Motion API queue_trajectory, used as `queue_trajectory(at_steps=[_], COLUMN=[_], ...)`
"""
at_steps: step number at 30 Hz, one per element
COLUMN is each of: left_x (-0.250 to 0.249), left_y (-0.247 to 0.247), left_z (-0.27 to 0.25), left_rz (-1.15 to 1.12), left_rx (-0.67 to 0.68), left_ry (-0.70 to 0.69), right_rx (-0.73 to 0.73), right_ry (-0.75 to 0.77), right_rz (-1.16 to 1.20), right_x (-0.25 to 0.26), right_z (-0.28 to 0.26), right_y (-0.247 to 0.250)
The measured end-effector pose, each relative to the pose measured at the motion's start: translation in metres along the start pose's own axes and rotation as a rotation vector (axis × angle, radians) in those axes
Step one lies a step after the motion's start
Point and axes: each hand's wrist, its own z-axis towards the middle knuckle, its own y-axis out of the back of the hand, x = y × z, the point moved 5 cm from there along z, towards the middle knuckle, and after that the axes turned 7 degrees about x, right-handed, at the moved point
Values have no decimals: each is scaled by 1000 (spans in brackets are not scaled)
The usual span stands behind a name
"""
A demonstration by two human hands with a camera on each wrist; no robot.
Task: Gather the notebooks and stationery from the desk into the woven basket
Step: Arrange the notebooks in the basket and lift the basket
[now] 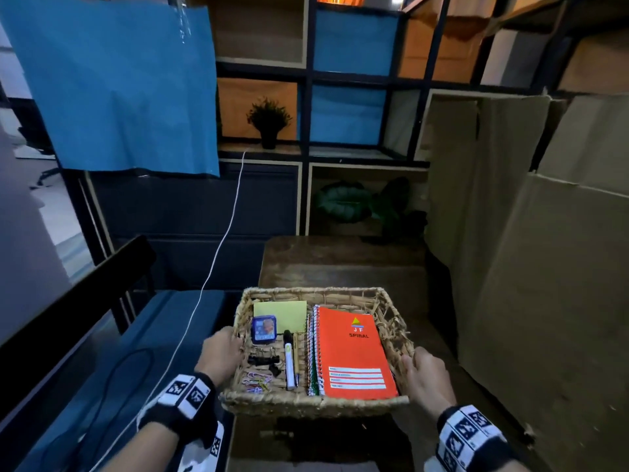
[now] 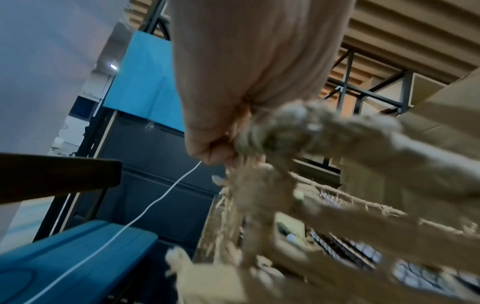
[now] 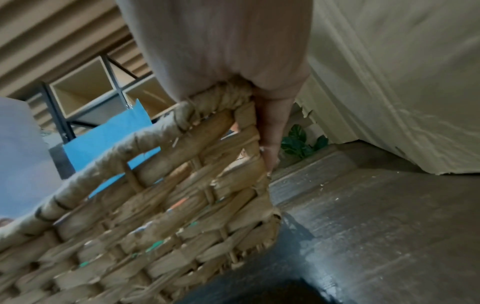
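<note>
The woven basket [image 1: 316, 405] is held at its two short sides by the left hand [image 1: 221, 352] and the right hand [image 1: 425, 376], over the near part of the dark wooden desk [image 1: 340, 264]; whether it touches the desk cannot be told. An orange spiral notebook [image 1: 354, 352] is laid in its right half on further spiral notebooks [image 1: 312, 356]. In the left half are seen a yellow note pad [image 1: 286, 313], a small blue box [image 1: 263, 329], a marker [image 1: 289, 361], black binder clips [image 1: 267, 360] and coloured paper clips [image 1: 255, 381].
</note>
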Motion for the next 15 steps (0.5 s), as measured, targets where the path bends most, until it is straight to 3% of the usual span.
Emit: queue_trajectory(at_steps=[5,15], left_x=[13,48], left_y=[-29,-77], left_z=[47,110], left_rz=[-86,-104], left_rx=[-88,-88], left_ry=[-6,-119], right_rx=[5,-38], right_ry=[-34,-24], right_rz=[-18,-58], right_x=[3,-13], right_z=[53,123], right_y=[-33,-80])
